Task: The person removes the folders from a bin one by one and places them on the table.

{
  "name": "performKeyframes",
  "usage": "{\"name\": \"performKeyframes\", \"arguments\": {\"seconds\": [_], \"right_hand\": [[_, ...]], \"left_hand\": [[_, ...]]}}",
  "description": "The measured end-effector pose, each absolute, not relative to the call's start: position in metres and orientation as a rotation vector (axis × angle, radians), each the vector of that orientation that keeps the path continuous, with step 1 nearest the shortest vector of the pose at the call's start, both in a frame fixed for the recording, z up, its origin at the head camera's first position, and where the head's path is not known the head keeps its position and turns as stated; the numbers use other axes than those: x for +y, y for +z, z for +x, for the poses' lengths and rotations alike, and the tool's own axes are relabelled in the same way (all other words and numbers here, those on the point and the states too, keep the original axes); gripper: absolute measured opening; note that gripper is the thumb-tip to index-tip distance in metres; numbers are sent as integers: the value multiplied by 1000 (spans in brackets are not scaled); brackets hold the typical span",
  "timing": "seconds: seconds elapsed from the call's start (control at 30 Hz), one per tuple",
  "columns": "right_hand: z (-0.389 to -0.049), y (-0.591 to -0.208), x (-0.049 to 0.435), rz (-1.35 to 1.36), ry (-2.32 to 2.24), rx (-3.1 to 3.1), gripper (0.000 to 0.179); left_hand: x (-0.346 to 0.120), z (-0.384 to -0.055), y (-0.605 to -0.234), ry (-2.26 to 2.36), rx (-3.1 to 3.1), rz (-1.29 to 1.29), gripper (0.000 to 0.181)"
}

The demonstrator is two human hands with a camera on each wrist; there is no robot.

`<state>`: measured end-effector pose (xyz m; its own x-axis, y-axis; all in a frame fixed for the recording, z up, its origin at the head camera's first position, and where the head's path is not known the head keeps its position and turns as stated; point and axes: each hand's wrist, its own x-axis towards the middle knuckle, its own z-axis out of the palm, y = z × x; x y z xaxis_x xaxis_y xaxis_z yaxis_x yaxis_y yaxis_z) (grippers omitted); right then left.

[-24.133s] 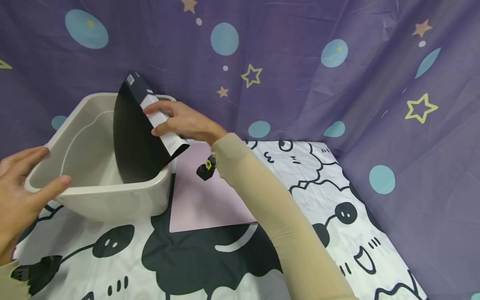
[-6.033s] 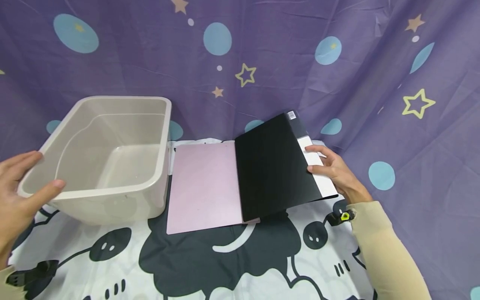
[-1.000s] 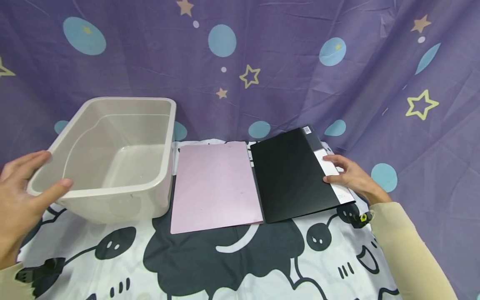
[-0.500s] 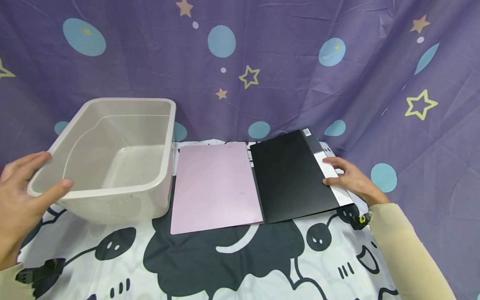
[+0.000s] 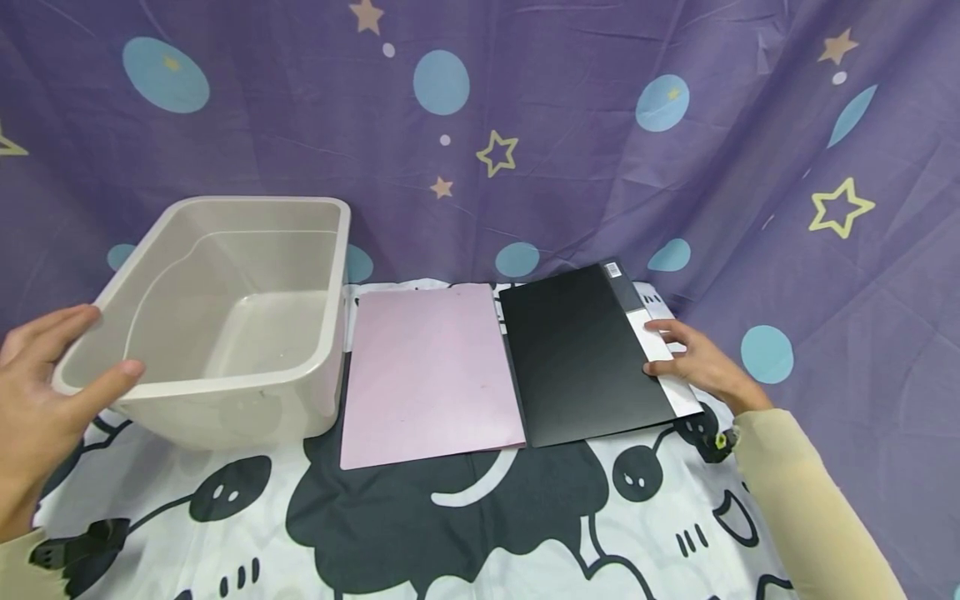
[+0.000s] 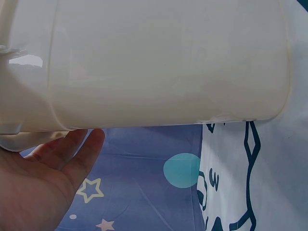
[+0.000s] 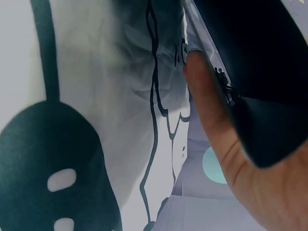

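A black folder [image 5: 585,358] with a white spine label lies tilted on the right part of the cloth, its spine side raised. My right hand [image 5: 701,362] grips it at the spine, and the right wrist view shows a digit [image 7: 204,86] along the folder's edge. To its left lies a flat pink folder [image 5: 431,375]; a narrow gap parts the two. My left hand [image 5: 52,383] touches the near left corner of a beige plastic bin [image 5: 232,387] with spread, fairly straight fingers [image 6: 84,159]. Nothing shows inside the bin.
A white cloth [image 5: 525,558] with black cartoon animals covers the surface. Behind it and on the right hangs a purple curtain [image 5: 570,167] with stars and blue ovals. The bin stands close to the curtain at the left.
The black folder was in the bin earlier, then held over the pink folder's right edge. Since then it has moved right and its raised spine has sunk slightly. The left hand stays put.
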<state>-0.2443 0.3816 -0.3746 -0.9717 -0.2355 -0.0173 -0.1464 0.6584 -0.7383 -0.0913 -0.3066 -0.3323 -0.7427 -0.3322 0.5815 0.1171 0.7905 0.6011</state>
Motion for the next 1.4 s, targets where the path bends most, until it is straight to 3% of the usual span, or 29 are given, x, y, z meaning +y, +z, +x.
{"name": "performKeyframes", "arguments": {"seconds": [1.4], "right_hand": [[-251, -393, 383, -351, -1081, 2833, 73]], "left_hand": [[-308, -91, -332, -821, -2287, 181, 70]]}}
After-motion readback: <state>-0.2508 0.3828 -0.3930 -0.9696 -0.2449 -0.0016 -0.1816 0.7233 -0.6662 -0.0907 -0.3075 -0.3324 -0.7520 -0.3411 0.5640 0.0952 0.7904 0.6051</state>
